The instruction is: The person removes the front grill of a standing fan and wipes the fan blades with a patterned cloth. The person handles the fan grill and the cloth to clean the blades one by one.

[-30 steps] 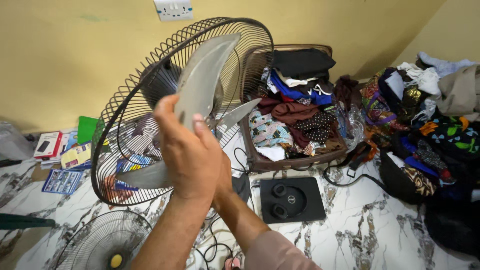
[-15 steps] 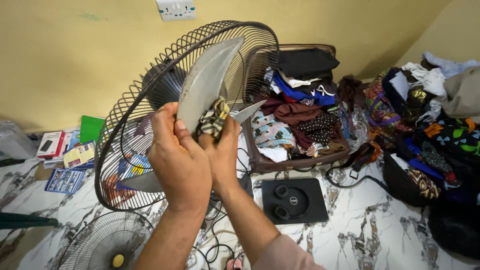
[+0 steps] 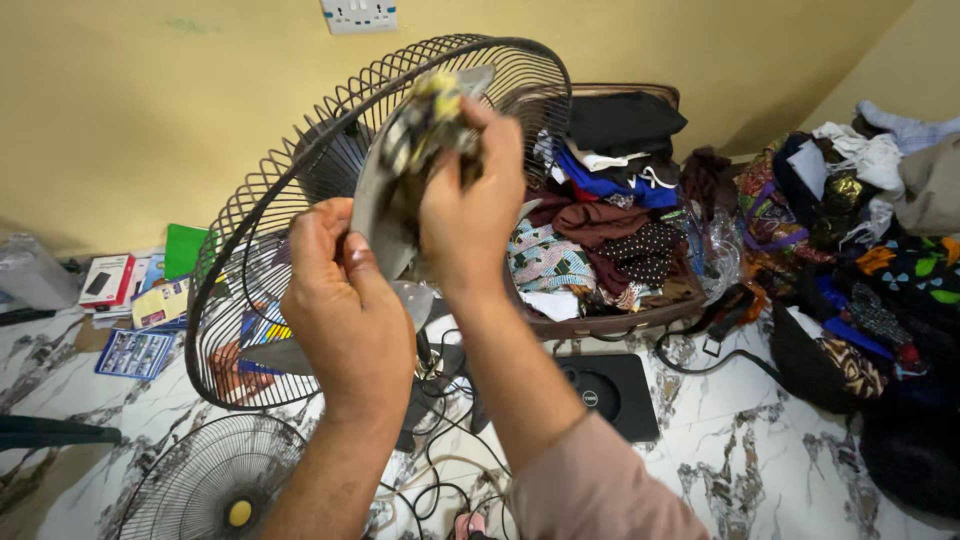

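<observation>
A fan with a black wire rear guard (image 3: 270,230) stands tilted on the floor, its grey blades bare. My left hand (image 3: 345,305) grips the lower part of the upright fan blade (image 3: 385,215). My right hand (image 3: 470,200) is closed on a patterned cloth (image 3: 425,125) and presses it against the upper end of that blade. A second grey blade (image 3: 285,355) points down left behind my left wrist. My right sleeve is pink.
The fan's loose front guard (image 3: 210,480) lies at the lower left. An open suitcase of clothes (image 3: 600,220) and a clothes pile (image 3: 860,250) fill the right. A black laptop (image 3: 615,390), tangled cables (image 3: 445,440), books (image 3: 140,300) and a wall socket (image 3: 358,14) surround the fan.
My right hand came out from behind the left with the cloth and slid it up the blade from near the hub to the tip. My left hand kept its hold.
</observation>
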